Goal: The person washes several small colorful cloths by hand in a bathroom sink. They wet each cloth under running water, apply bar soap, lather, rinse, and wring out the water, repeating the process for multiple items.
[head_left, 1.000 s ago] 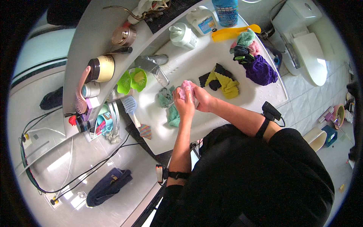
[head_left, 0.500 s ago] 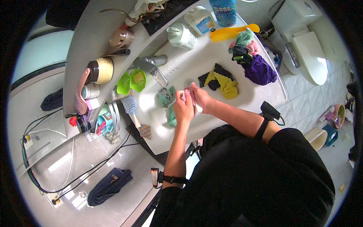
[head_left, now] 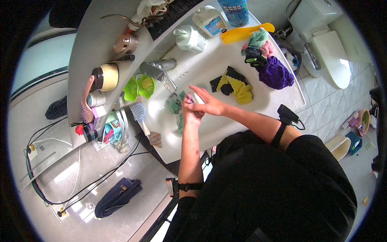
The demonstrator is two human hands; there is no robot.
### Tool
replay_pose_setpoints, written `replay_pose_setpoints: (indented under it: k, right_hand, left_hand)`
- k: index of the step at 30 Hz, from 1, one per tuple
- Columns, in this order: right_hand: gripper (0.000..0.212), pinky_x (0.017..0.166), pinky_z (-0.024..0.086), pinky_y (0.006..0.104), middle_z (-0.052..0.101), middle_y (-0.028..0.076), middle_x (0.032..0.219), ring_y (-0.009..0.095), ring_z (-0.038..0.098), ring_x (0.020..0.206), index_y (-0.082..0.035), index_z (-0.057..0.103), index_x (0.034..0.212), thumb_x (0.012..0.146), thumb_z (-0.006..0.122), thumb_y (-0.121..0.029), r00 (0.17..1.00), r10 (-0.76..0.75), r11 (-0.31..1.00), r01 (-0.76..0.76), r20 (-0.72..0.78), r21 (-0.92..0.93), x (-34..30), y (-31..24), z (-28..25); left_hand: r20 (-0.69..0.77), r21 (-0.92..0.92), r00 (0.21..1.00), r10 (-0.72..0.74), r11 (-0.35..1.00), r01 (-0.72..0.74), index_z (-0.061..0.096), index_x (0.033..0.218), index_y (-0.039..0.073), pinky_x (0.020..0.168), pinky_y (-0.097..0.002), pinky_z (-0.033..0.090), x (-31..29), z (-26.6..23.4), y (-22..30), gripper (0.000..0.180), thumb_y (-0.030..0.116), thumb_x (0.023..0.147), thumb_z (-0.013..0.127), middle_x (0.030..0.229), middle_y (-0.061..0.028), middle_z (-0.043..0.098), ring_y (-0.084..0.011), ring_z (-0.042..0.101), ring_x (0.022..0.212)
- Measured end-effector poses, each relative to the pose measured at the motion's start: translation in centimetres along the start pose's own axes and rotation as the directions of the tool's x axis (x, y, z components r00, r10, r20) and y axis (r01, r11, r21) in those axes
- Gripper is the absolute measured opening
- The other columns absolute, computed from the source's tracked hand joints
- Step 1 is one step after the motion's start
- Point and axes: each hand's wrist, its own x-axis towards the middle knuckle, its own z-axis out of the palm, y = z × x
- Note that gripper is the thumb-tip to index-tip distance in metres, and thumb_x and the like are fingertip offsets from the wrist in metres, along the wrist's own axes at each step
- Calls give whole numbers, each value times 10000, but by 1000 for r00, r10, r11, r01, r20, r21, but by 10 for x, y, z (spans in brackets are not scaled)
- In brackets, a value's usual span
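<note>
both hands (head_left: 192, 111) gripping pink cloth (head_left: 189, 97), white piece (head_left: 196, 99) | faucet (head_left: 159, 73) ahead | green cloths (head_left: 174, 104) left | yellow cloth (head_left: 243, 91) right

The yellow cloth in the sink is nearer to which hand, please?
Right: the right hand is just to the left of the yellow cloth, while the left hand is farther left of it.

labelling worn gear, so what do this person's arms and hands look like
Both hands are bare. The short sleeves are black. The left arm has a black strap with a pale-sided box; the right arm has another strap, a black box and a thin dark cable.
</note>
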Motion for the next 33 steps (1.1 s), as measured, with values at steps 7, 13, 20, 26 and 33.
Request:
replay_pose_setpoints:
  k: [7,13,20,26,33]
  right_hand:
    - [865,1050,388,423,483,229,1330,339,487,1236,-52,314,1494,833,652,-498,997,44,999,-43,-56,16,1,-6,-9]
    - [765,976,457,348,603,193,1205,275,578,1121,-18,414,1418,827,660,-438,953,290,790,-288,84,542,2,-6,-1]
    - [767,931,486,418,569,281,1193,360,596,1075,0,520,1316,777,634,-533,942,33,999,-45,-334,-27,2,-22,7]
    - [802,986,453,420,563,316,1228,396,571,1150,42,483,1338,794,602,-535,979,113,991,-98,-169,94,-3,-13,15]
    - [763,1001,442,414,573,292,1236,397,596,1114,17,505,1329,829,568,-555,919,320,874,-193,-230,445,-4,-6,27]
  left_hand:
    - [-57,-10,997,50,999,-50,533,1100,177,602,-292,510,-33,24,-7,308,436,934,528,985,-3,604,-126,624,891]
    - [-73,257,873,482,855,-450,544,919,38,718,-335,498,-20,26,-8,266,300,964,549,856,-38,597,-162,585,792]
    - [-95,306,903,420,875,-375,539,882,77,452,-325,422,-25,22,-8,380,424,998,441,757,-33,548,-158,544,570]
    - [65,324,747,662,694,-643,539,894,14,700,-344,492,-33,21,-7,315,320,960,568,829,-50,625,-143,588,769]
    - [-80,445,904,419,827,-344,570,880,-7,430,-313,433,-37,16,-4,390,368,966,508,782,-77,622,-168,571,647]
